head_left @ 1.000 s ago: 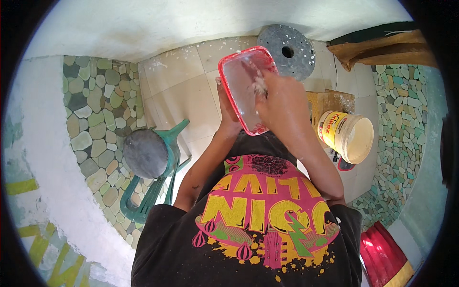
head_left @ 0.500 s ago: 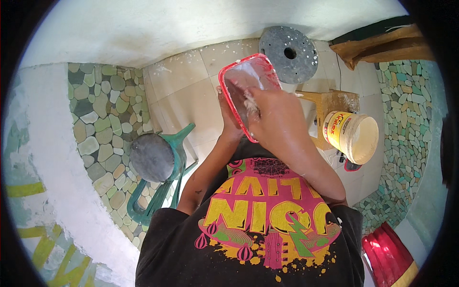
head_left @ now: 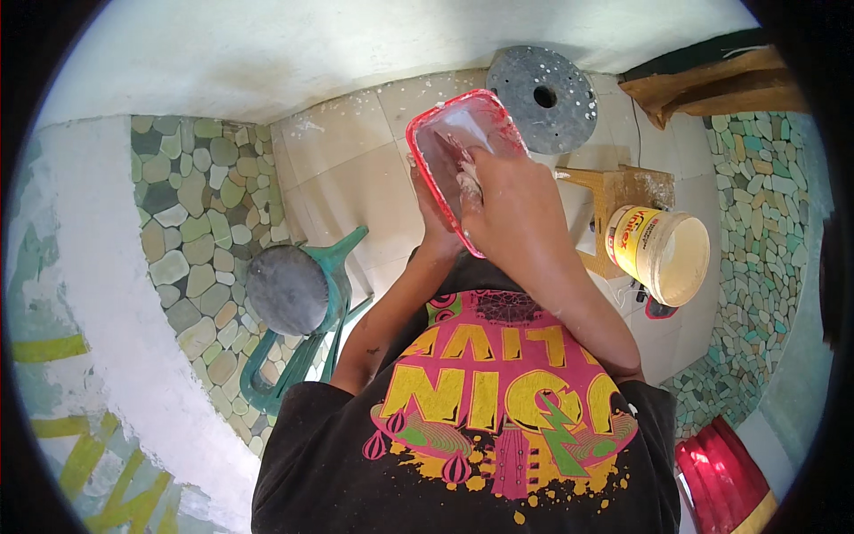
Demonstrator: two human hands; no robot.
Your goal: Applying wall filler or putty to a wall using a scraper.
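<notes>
Paste-smeared fingers of the right hand (head_left: 511, 191) are pressing down inside a red-rimmed plastic tray (head_left: 463, 147), closing around a small tool (head_left: 454, 147) whose tip is lying against the tray's whitish inner face. The tray is being held tilted in front of the person's chest, above the pale tiled floor (head_left: 342, 169). The left hand (head_left: 436, 227) is gripping the tray from below, mostly hidden behind it, with its fingers wrapping the near edge. To the right, a white bucket with a yellow label (head_left: 663, 254) is lying on its side against a wooden stool (head_left: 623, 191). A round grey disc with a centre hole (head_left: 543, 98) is sitting on the floor just beyond the tray. A green plastic chair (head_left: 307, 303) is standing to the left, by the pebble-patterned floor (head_left: 191, 231).
</notes>
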